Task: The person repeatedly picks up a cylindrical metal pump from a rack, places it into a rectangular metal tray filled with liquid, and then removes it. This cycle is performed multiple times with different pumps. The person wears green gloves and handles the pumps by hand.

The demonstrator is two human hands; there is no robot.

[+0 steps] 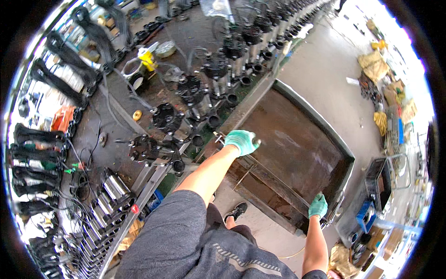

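A dark, rust-stained metal tray (297, 135) with raised sides stands in front of me, with a crossbar (278, 183) along its near side. My left hand (241, 142), in a green glove, is over the tray's left end next to the bench, its fingers curled in. A small metal fitting (218, 136) sits just beside that wrist. At the tray's near right corner, close to the crossbar's other end, my right hand (318, 206) is closed in a matching glove. Whatever lies inside either hand is hidden.
A bench on the left carries rows of black-topped cylindrical units (167, 116), a yellow bottle (147, 58) and a tape roll (137, 115). Shiny metal cylinders (114, 186) line its near edge. Right of the tray, a blue crate (366, 216) stands near a wheeled cart (378, 179).
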